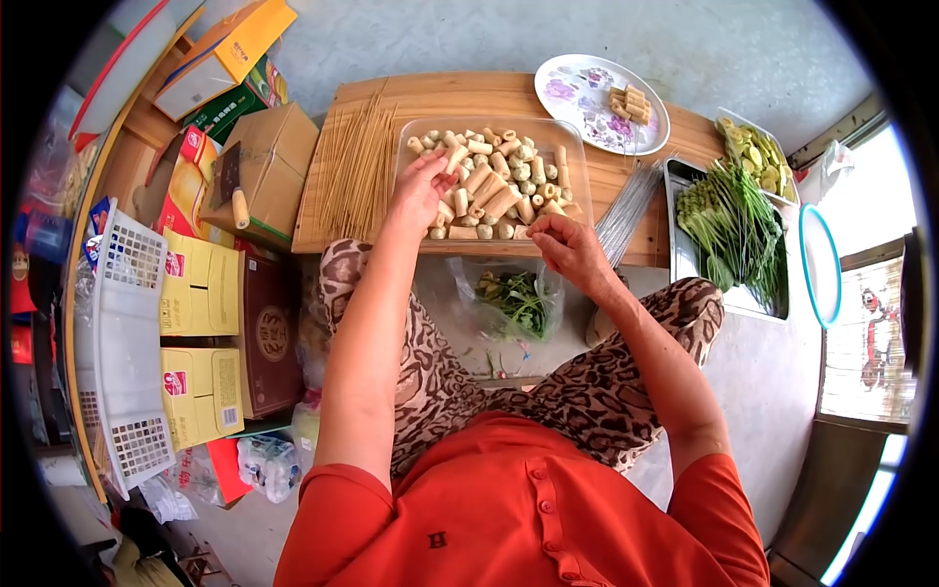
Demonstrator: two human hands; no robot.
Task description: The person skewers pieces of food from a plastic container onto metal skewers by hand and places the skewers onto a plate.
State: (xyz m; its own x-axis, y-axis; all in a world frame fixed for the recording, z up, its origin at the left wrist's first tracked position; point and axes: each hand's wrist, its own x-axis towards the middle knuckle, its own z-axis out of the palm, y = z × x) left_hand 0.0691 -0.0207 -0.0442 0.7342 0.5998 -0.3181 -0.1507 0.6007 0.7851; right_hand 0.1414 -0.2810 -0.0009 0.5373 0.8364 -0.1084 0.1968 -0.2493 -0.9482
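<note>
A clear plastic tub (404,147) on the low wooden table holds many short tan rolls and pale green-speckled round pieces. My left hand (421,193) is over the tub's left side, its thumb and fingers closed on a tan roll (455,157). At the tub's front right corner is my right hand (572,252), fingers curled and pinched together; whatever lies between them is too small to make out. Thin bamboo skewers (354,166) are spread on the table left of the tub. To its right lies a bundle of thin metal skewers (626,210).
A flowered oval plate (577,93) with stacked tan rolls (631,104) sits at the back right. Farther right are a metal tray of leafy greens (734,220) and a container of sliced vegetables (761,158). A bag of greens (514,301) is below the table; cardboard boxes (264,166) crowd the left.
</note>
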